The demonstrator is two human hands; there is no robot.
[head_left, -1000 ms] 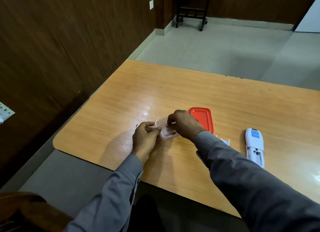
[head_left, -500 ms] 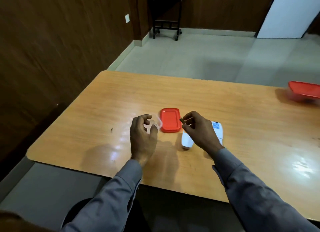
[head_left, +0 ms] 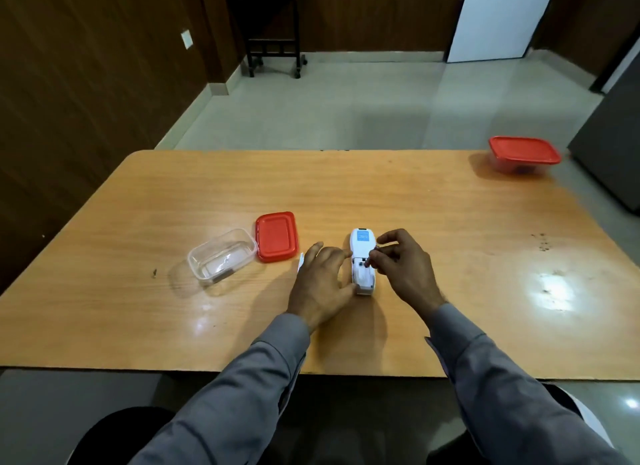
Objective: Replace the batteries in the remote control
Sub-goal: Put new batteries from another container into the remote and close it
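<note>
**Battery reaches the open remote**

Both hands have left the clear container and closed in on the remote control [head_left: 362, 262]. A moment ago the right hand [head_left: 401, 268] hung above the remote with a small battery pinched at its fingertips; now those fingertips are down at the open battery bay, thumb and forefinger curled together on what looks like that same battery [head_left: 372, 256], though it is too small and dark to make out well. The left hand [head_left: 323, 281], which was hovering near the container with curled fingers, now lies flat against the left side of the remote, fingers relaxed and straight, steadying the body rather than gripping it.

The remote lies back-up on the wooden table [head_left: 450, 222], its blue label at the far end and the uncovered bay at the near end. Left of the remote, just beyond the left hand, sits a red lid [head_left: 277, 236], and touching that lid on its far-left side is the clear plastic container [head_left: 221, 258]. A sliver of white, likely the battery cover [head_left: 300, 264], peeks out at the left edge of the left hand. Far off to the right of the remote, at the table's corner, stands a second red-lidded tub [head_left: 524, 154].

My reading: fetching is over and fitting has begun. Getting the polarity right and seating the cell flat come next, then the cover.
</note>
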